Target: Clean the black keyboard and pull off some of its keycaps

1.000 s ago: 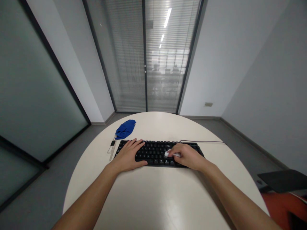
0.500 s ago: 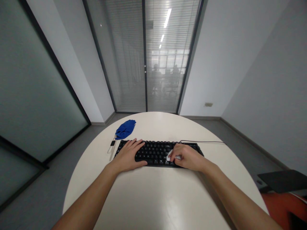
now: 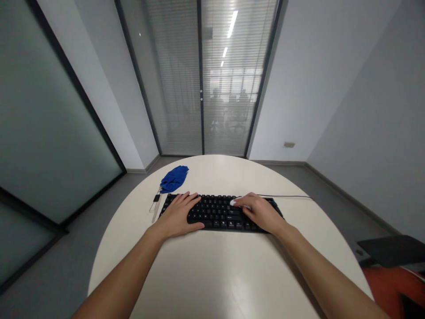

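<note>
A black keyboard [image 3: 217, 212] lies across the middle of a round white table [image 3: 219, 274]. My left hand [image 3: 177, 215] rests flat on the keyboard's left end, fingers spread, holding nothing. My right hand [image 3: 257, 212] lies over the keyboard's right part and pinches a small white wipe [image 3: 234, 203] against the upper rows of keys. The keyboard's thin cable [image 3: 288, 196] runs off to the right from behind my right hand.
A crumpled blue cloth [image 3: 173, 178] lies on the table's far left, with a small clear tool with a black part [image 3: 155, 204] just in front of it. A dark chair edge [image 3: 392, 249] stands at the right. Glass walls and blinds close the room behind.
My right hand has slid the white wipe from the keyboard's lower rows up to the far rows. My left hand has stayed in place.
</note>
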{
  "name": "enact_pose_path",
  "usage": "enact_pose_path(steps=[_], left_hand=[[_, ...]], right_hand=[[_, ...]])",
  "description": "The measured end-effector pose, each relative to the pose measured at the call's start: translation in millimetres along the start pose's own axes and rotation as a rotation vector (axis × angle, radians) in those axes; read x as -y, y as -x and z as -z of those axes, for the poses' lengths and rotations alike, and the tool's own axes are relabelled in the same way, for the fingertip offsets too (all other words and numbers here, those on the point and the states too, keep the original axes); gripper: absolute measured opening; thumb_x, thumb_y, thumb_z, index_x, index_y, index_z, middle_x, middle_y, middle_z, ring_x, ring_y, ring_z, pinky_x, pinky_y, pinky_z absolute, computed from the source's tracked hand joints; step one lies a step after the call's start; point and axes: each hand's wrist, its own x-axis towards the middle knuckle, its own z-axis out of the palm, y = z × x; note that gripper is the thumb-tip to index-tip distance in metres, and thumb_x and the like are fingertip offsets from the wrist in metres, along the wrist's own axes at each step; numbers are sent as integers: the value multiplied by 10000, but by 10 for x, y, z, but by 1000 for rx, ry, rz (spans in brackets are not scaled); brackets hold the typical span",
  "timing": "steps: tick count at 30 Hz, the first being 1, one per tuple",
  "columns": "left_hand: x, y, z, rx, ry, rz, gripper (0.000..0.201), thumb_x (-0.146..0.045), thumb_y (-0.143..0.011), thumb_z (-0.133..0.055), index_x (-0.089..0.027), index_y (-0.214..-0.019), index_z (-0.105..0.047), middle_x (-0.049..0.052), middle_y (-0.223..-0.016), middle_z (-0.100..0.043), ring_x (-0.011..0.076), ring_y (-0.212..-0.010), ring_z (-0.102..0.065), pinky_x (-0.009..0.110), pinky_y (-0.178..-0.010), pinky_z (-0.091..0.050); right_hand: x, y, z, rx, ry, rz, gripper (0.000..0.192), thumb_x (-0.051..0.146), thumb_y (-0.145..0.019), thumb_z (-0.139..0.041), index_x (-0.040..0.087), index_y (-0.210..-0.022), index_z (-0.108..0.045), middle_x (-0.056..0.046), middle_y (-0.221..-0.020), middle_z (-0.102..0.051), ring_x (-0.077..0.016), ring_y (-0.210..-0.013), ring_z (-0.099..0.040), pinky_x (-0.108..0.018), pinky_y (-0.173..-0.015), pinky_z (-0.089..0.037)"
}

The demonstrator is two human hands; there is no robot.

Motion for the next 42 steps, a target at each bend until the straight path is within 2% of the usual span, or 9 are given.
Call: enact_pose_path(steps=[13,29,37,42], left_hand=[[-12,-7,16,10,13,6,899,-753,-808,-564,-263,-1531,-352,52,-1610,-308,346,-1488,-241,519,-1219,-184],[-4,0,21,-1,30,8,881,-736,-801,-590,-273,-1520,-374,59,-1596,-338,349,-1484,-252,526,-1210,-201],[9,-1,11,6,17,8,897,-753,-803,-569,-264,-1526,-363,47,-1608,-313,343,-1488,-243,509,-1220,-185],[7,0,13,7,9,9,898,-762,-808,-555,-261,-1527,-362,50,-1605,-320,340,-1488,-244,512,-1219,-182]], right_hand=[[62,3,105,57,-1,61,358,39,-775,-553,258,-969,-759,-2,-1027,-766,-212,-954,-664,-396,-895,-534],[175,26,184,142,-55,53,326,64,-709,-593,267,-869,-792,2,-916,-773,-197,-881,-686,-322,-845,-522],[317,14,225,229,-154,41,364,26,-657,-584,274,-808,-803,27,-842,-776,-179,-818,-686,-272,-797,-517],[362,35,236,293,-255,51,359,25,-688,-580,267,-830,-804,30,-824,-774,-156,-766,-693,-245,-737,-518]])
